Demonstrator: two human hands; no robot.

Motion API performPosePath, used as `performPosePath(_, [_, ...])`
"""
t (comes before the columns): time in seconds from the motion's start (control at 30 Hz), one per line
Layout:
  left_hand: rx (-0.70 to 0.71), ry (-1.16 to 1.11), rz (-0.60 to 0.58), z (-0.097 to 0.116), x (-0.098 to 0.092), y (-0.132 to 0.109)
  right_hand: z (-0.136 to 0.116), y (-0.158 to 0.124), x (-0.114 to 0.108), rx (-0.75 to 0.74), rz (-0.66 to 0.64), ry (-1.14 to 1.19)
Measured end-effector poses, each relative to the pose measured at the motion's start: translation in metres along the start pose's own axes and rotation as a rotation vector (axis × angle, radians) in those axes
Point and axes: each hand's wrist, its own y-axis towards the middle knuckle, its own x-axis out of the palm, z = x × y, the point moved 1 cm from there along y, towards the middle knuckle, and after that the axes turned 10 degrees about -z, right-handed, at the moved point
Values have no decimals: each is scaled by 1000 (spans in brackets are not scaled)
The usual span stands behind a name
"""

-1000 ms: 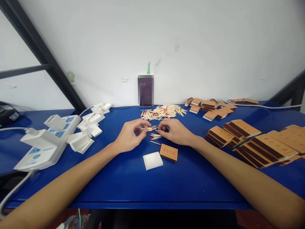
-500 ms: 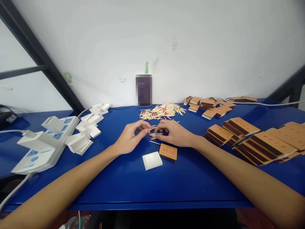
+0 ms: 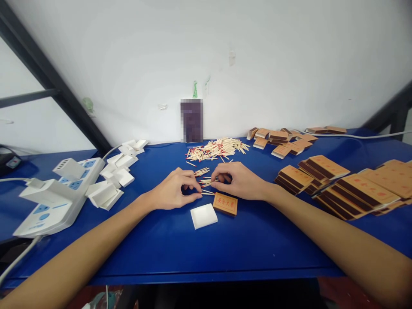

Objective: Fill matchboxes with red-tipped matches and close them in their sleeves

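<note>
My left hand (image 3: 176,189) is bent, with thumb and forefinger pinched at the red heads of a couple of matches (image 3: 208,193) beside the matchbox. My right hand (image 3: 238,181) has curled fingers around the tail ends of a few more matches (image 3: 205,183); its fingertips are partly hidden. Just beyond lies a small row of matches (image 3: 202,172). In front of my hands, a tan matchbox (image 3: 225,204) with red printing lies flat, touching or nearly touching a white inner tray (image 3: 204,216).
A heap of loose matches (image 3: 222,148) lies near the wall. White trays (image 3: 124,161) are piled at left by a power strip (image 3: 72,189). Matchbox sleeves (image 3: 283,141) lie at back right, stacked matchboxes (image 3: 363,189) nearer. A pixelated dark rectangle (image 3: 192,122) stands against the wall.
My left hand has moved left and toward me, down to the matches near the matchbox. A row of matches it covered now shows. My right hand has barely moved; the view shifted slightly.
</note>
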Motion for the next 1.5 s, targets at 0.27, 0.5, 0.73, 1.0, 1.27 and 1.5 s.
performPosePath(0.27, [-3, 34, 19, 0, -1, 0, -17, -5, -11, 35, -188, 84])
performPosePath(0.5, [17, 35, 66, 3, -5, -2, -25, -11, -19, 35, -358, 88])
performPosePath(0.73, [0, 71, 15, 6, -8, -1, -17, -7, -16, 60, -262, 139])
performPosePath(1.0, [26, 2, -190, 17, -8, -5, -14, -1, -4, 105, -219, 199])
performPosePath(1.27, [46, -135, -189, 17, -2, -3, -18, -3, -8, 123, -270, 128])
performPosePath(1.5, [49, -280, -124, 12, 1, -1, -11, 1, 1, 91, -218, 82])
